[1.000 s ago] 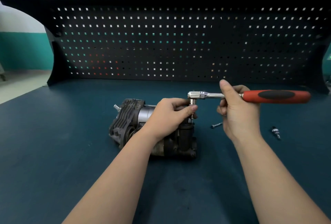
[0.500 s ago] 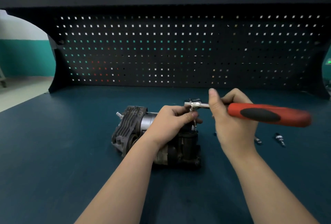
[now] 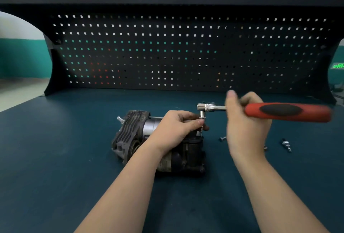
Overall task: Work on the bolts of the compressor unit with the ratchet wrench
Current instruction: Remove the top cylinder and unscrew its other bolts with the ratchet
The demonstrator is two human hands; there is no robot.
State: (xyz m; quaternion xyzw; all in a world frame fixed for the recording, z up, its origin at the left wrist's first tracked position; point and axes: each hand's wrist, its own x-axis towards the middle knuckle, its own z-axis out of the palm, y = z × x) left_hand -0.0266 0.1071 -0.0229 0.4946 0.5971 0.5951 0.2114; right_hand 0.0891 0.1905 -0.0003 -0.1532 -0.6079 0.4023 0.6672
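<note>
My right hand (image 3: 245, 130) grips the ratchet wrench (image 3: 264, 110) by its shaft; my left hand (image 3: 175, 128) pinches its socket (image 3: 202, 116), which stands on the compressor unit (image 3: 149, 139) on the counter (image 3: 55, 158). A loose bolt (image 3: 222, 138) and a fitting (image 3: 286, 144) lie just right.

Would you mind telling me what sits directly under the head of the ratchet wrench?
Under the ratchet wrench head, a knurled socket runs down towards the compressor unit. The left hand pinches it. The bolt beneath is hidden by the fingers and the dark housing.
</note>
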